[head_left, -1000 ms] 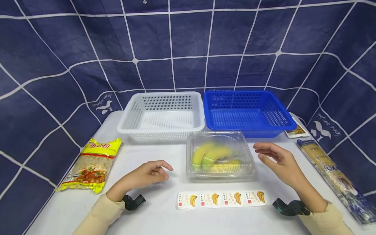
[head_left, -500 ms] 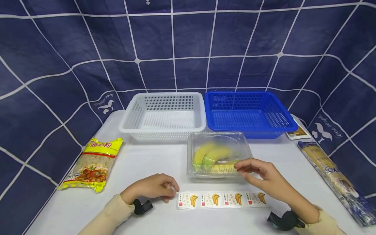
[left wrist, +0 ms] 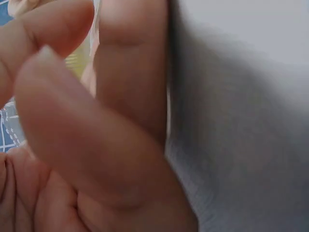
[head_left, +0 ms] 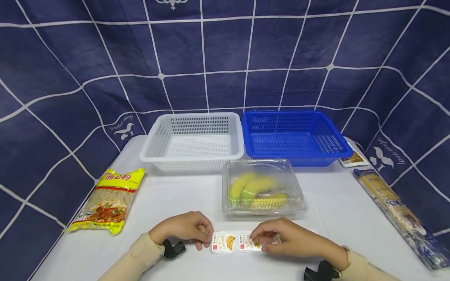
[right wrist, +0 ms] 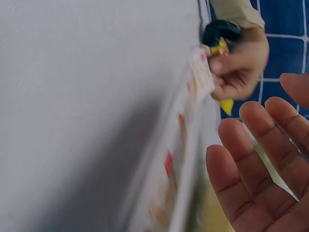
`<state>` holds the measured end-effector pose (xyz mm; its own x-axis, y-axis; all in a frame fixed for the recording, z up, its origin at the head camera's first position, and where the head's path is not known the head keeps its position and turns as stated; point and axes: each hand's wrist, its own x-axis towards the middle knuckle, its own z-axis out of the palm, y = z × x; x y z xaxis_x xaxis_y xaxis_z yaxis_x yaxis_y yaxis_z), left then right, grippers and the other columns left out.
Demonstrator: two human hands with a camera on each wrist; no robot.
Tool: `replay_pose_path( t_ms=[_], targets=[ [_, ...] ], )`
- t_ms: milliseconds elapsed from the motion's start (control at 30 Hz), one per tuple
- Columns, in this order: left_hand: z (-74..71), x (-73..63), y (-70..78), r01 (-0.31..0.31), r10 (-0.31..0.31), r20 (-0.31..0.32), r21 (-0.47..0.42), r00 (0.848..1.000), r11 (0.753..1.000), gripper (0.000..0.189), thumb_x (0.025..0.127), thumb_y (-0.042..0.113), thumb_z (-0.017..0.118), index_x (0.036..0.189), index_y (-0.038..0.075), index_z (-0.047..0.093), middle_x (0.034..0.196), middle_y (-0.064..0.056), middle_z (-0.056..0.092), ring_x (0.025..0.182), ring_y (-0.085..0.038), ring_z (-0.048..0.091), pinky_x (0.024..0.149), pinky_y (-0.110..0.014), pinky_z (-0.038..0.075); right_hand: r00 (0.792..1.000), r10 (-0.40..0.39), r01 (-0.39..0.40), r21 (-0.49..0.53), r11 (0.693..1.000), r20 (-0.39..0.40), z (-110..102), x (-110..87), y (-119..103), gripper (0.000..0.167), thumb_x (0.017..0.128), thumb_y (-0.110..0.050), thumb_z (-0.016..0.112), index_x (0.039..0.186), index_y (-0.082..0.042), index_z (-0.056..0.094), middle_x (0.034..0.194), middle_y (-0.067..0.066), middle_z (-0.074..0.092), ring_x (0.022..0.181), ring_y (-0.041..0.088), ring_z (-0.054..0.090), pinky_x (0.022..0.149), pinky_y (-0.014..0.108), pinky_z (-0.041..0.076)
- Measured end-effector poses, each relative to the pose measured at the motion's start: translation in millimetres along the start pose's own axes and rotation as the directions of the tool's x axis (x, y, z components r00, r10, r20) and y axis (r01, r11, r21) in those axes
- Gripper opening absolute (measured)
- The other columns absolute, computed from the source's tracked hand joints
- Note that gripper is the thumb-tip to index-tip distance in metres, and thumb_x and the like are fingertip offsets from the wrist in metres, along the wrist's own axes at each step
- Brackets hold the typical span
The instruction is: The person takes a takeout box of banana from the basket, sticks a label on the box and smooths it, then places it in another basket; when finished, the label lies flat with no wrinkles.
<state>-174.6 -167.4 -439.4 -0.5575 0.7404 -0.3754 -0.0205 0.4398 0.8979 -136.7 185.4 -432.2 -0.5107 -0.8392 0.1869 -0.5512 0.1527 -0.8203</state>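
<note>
A strip of banana stickers (head_left: 225, 243) lies on the white table in front of the clear lidded box (head_left: 263, 187), which holds yellow-green bananas. At the strip's left end, my left hand (head_left: 186, 229) pinches the edge between thumb and curled fingers, as the right wrist view also shows. My right hand (head_left: 290, 239) hovers over the strip's right half with relaxed, slightly bent fingers and hides the stickers there. In the right wrist view its fingers (right wrist: 251, 164) are spread and hold nothing. Close-up skin fills much of the left wrist view, and the strip cannot be seen there.
Behind the box stand a white basket (head_left: 193, 159) and a blue basket (head_left: 299, 159) side by side. A yellow food bag (head_left: 105, 203) lies at left. A long blue-and-yellow packet (head_left: 397, 214) and a small packet (head_left: 355, 158) lie at right.
My right hand has moved from beside the box, past its front, down and left over the sticker strip. My left hand has come right to the strip's left end and taken hold of it.
</note>
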Motion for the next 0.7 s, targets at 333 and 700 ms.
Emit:
replay_pose_path(
  t_ms=[333, 700],
  targets=[
    [-3.8, 8.2, 0.1, -0.004, 0.004, 0.074, 0.004, 0.997, 1.000, 0.010, 0.095, -0.002, 0.076, 0.085, 0.000, 0.073, 0.079, -0.007, 0.079, 0.060, -0.003, 0.067, 0.050, -0.014, 0.039, 0.999, -0.033, 0.035, -0.071, 0.997, 0.037, 21, 33.6, 9, 0.025, 0.100, 0.000, 0.072, 0.124, -0.004, 0.074, 0.106, 0.005, 0.077, 0.094, -0.005, 0.061, 0.078, 0.021, 0.061],
    [-10.2, 16.6, -2.4, -0.087, 0.085, 0.153, 0.005, 0.984, 0.996, 0.014, 0.098, 0.001, 0.075, 0.094, -0.012, 0.071, 0.080, -0.015, 0.078, 0.063, 0.001, 0.059, 0.053, -0.014, 0.038, 0.997, 0.052, -0.056, 0.072, 0.996, 0.065, 33, 54.0, 13, 0.025, 0.098, 0.004, 0.070, 0.123, 0.001, 0.073, 0.113, 0.010, 0.078, 0.092, -0.008, 0.061, 0.077, 0.022, 0.061]
  ],
)
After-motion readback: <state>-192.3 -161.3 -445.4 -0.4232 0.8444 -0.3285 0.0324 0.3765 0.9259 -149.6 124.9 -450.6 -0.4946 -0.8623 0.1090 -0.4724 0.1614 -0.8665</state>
